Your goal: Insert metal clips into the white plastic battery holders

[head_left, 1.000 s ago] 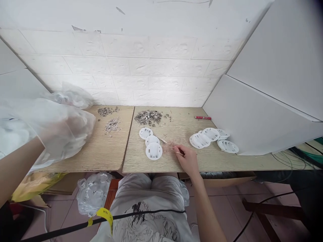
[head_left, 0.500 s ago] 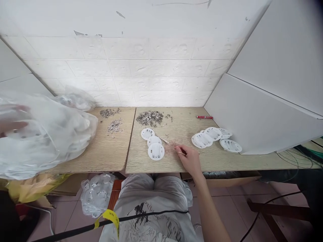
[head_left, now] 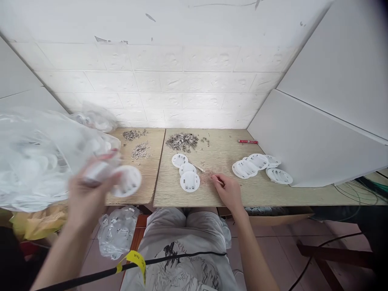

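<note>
A pale wood-grain tabletop (head_left: 224,147) carries a large, bulging, translucent plastic bag (head_left: 33,161) of white parts at far left. Just in front of the bag's right side, the left hand (head_left: 86,192), motion-blurred, is closed around white round plastic discs (head_left: 130,181), one jutting rightward over the tabletop. The right hand (head_left: 228,192) rests near the middle, fingers curled nearly together; whether they grip anything is too small to tell. Right of it lie overlapping white discs with metal contacts (head_left: 257,161); left, three more overlapping discs (head_left: 190,182). Behind those sits a heap of tiny silvery metal pieces (head_left: 182,141).
</note>
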The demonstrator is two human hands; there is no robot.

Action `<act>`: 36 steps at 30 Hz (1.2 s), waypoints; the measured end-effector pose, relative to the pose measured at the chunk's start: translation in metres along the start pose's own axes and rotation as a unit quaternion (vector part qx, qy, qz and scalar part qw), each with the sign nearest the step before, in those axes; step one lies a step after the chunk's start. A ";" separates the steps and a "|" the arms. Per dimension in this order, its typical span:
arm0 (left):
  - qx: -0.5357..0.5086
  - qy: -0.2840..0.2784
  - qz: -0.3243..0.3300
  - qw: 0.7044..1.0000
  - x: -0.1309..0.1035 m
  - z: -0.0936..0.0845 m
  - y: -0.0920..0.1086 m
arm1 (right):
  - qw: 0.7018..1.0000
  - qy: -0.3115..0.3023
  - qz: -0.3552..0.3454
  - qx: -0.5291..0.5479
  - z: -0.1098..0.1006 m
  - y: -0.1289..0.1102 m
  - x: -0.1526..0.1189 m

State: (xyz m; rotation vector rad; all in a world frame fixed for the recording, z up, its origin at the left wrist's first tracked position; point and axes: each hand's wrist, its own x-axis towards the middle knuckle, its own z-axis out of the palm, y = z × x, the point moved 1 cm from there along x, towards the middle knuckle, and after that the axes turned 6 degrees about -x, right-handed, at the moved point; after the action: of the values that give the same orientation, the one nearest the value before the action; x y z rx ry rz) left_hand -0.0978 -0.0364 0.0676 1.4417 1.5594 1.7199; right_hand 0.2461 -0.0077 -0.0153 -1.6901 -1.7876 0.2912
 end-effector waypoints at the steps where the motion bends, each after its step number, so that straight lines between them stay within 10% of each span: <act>1: -0.036 -0.038 -0.022 0.998 -0.003 0.013 -0.010 | 1.000 -0.001 -0.006 0.010 0.001 -0.004 -0.001; 9: 0.010 -0.169 0.090 0.981 -0.026 0.097 -0.048 | 0.999 -0.018 -0.025 0.045 0.024 -0.043 -0.011; 20: 0.183 -0.261 0.243 0.916 -0.030 0.110 -0.055 | 0.988 0.042 0.102 0.103 0.036 -0.047 0.004; 36: 0.145 -0.252 0.182 0.939 -0.017 0.082 -0.054 | 0.980 0.097 0.085 0.151 0.035 -0.038 0.002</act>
State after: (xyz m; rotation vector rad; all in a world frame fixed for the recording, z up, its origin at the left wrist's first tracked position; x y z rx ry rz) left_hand -0.0380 0.0051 -0.0014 2.2239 1.3528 1.1657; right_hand 0.1945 -0.0021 -0.0198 -1.5953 -1.3830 0.4328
